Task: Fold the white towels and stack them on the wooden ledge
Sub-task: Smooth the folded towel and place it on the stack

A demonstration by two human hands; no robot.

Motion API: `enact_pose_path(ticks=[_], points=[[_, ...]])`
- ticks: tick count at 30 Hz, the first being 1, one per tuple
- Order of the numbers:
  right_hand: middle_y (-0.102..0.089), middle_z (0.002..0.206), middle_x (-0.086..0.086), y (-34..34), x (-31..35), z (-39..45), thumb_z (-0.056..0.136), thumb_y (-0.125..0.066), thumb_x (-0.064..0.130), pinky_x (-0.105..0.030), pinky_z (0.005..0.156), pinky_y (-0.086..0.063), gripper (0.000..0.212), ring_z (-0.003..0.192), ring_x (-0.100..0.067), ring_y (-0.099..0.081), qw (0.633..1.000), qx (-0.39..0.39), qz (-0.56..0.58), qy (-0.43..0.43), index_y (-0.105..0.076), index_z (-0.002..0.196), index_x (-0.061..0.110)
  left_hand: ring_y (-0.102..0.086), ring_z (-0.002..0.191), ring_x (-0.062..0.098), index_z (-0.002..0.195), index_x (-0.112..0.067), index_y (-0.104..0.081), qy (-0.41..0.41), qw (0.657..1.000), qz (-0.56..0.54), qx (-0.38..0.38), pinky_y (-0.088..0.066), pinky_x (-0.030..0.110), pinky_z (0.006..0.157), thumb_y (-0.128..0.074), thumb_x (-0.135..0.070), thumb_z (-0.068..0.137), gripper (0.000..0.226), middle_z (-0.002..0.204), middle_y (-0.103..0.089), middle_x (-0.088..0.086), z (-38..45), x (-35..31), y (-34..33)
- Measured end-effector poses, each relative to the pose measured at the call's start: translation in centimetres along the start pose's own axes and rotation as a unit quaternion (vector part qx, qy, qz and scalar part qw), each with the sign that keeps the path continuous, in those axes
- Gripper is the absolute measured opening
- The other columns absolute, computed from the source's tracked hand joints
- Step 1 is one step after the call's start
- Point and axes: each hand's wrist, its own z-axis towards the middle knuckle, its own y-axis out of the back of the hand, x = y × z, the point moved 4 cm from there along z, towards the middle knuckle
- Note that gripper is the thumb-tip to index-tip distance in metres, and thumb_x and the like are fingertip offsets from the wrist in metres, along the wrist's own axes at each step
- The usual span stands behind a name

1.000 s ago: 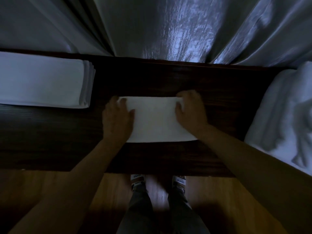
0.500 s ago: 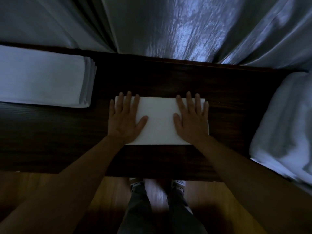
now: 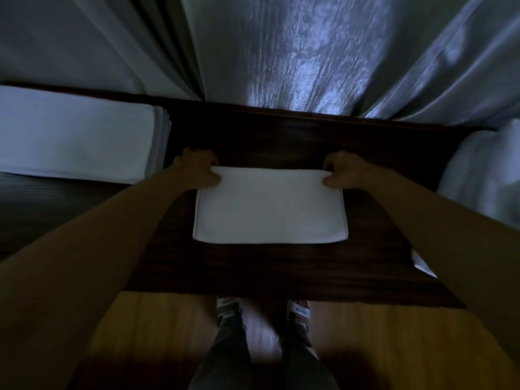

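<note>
folded towel (image 3: 270,205) flat mid-ledge (image 3: 253,271); left hand (image 3: 198,170) and right hand (image 3: 344,171) pinch its far corners; stack (image 3: 76,136) to its left.

One folded white towel (image 3: 270,205) lies on the one dark wooden ledge (image 3: 281,266), and two hands grip its far corners: one left hand (image 3: 198,170) and one right hand (image 3: 344,170). One stack of folded towels (image 3: 76,142) sits at the left, its layers too dim to count, and one loose heap of white cloth (image 3: 484,178) at the right. Two sandalled feet (image 3: 264,309) stand below, and one curtain (image 3: 295,57) hangs behind.
</note>
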Motion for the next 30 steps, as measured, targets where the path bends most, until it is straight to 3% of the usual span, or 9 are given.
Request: enact_pose_path(ticks=[3, 8, 11, 15, 19, 22, 24, 27, 30], points=[[-0.056, 0.139, -0.018, 0.2, 0.3, 0.0, 0.087, -0.077, 0.017, -0.029, 0.093, -0.044, 0.051, 0.126, -0.033, -0.054, 1.000, 0.017, 0.011, -0.009, -0.060, 0.134, 0.004, -0.052, 0.115, 0.027, 0.133, -0.009, -0.058, -0.010, 0.998, -0.030, 0.063, -0.042, 0.028, 0.086, -0.071, -0.026, 0.089, 0.049, 0.134, -0.055, 0.013, 0.4, -0.3, 0.7], [-0.066, 0.120, -0.015, 1.8, 0.8, -3.3, 0.086, -0.076, 0.011, -0.028, 0.080, -0.049, 0.033, 0.104, -0.026, -0.062, 0.999, -0.008, 0.031, 0.007, -0.069, 0.118, 0.006, -0.058, 0.093, 0.016, 0.117, -0.013, -0.061, -0.021, 0.981, -0.168, 0.093, -0.053, 0.028, 0.066, -0.080, -0.017, 0.084, 0.038, 0.113, -0.058, 0.004, -1.4, -0.3, 2.3], [-0.067, 0.108, -0.006, 3.0, 1.1, -6.7, 0.087, -0.076, 0.014, -0.024, 0.067, -0.047, 0.030, 0.091, -0.017, -0.062, 0.999, -0.018, 0.044, 0.015, -0.072, 0.116, 0.009, -0.064, 0.094, 0.016, 0.109, -0.009, -0.067, -0.040, 0.966, -0.236, 0.101, -0.060, 0.029, 0.067, -0.082, -0.016, 0.083, 0.030, 0.107, -0.063, 0.003, -3.8, 0.4, 3.5], [-0.073, 0.091, -0.003, 5.0, 1.1, -11.4, 0.082, -0.084, 0.015, -0.026, 0.067, -0.049, 0.020, 0.076, -0.011, -0.063, 0.989, -0.068, 0.128, 0.027, -0.078, 0.101, 0.013, -0.071, 0.087, 0.019, 0.096, -0.007, -0.068, -0.088, 0.957, -0.267, 0.076, -0.061, 0.030, 0.067, -0.083, -0.016, 0.082, 0.022, 0.101, -0.069, 0.008, -7.4, 1.4, 6.5], [-0.072, 0.064, 0.010, 7.1, 2.5, -16.0, 0.077, -0.087, 0.009, -0.021, 0.058, -0.050, 0.017, 0.055, 0.000, -0.060, 0.961, -0.119, 0.240, 0.067, -0.079, 0.081, 0.023, -0.073, 0.068, 0.020, 0.084, -0.006, -0.067, -0.140, 0.943, -0.300, 0.022, -0.060, 0.030, 0.057, -0.085, -0.014, 0.077, 0.021, 0.080, -0.071, 0.008, -11.6, 2.8, 10.3], [-0.075, 0.073, 0.017, 8.9, 4.7, -17.9, 0.075, -0.090, 0.015, -0.011, 0.066, -0.049, 0.018, 0.068, 0.004, -0.067, 0.951, -0.174, 0.237, 0.099, -0.079, 0.079, 0.030, -0.073, 0.072, 0.020, 0.083, -0.008, -0.066, -0.152, 0.944, -0.288, -0.052, -0.061, 0.033, 0.058, -0.085, -0.017, 0.078, 0.022, 0.078, -0.071, 0.005, -14.7, 4.2, 13.4], [-0.075, 0.078, 0.013, 10.1, 6.6, -18.4, 0.075, -0.089, 0.019, -0.016, 0.068, -0.050, 0.017, 0.074, 0.000, -0.068, 0.942, -0.215, 0.228, 0.120, -0.077, 0.077, 0.030, -0.073, 0.078, 0.022, 0.085, -0.006, -0.063, -0.141, 0.936, -0.302, -0.112, -0.062, 0.032, 0.062, -0.082, -0.011, 0.081, 0.020, 0.086, -0.070, 0.009, -17.0, 5.5, 15.3], [-0.073, 0.077, 0.003, 11.3, 10.6, -18.6, 0.078, -0.086, 0.018, -0.025, 0.062, -0.053, 0.014, 0.069, -0.010, -0.068, 0.932, -0.243, 0.215, 0.164, -0.073, 0.077, 0.024, -0.070, 0.077, 0.024, 0.086, -0.001, -0.058, -0.121, 0.916, -0.328, -0.194, -0.062, 0.037, 0.070, -0.078, 0.005, 0.080, 0.022, 0.081, -0.068, 0.011, -20.9, 7.6, 17.5], [-0.071, 0.069, -0.004, 11.3, 14.3, -18.6, 0.081, -0.081, 0.004, -0.025, 0.053, -0.057, 0.011, 0.059, -0.015, -0.073, 0.914, -0.218, 0.273, 0.209, -0.071, 0.079, 0.008, -0.065, 0.069, 0.010, 0.085, -0.007, -0.059, -0.079, 0.915, -0.303, -0.256, -0.057, 0.023, 0.065, -0.077, 0.013, 0.077, 0.028, 0.073, -0.063, 0.006, -24.6, 10.0, 18.5]])
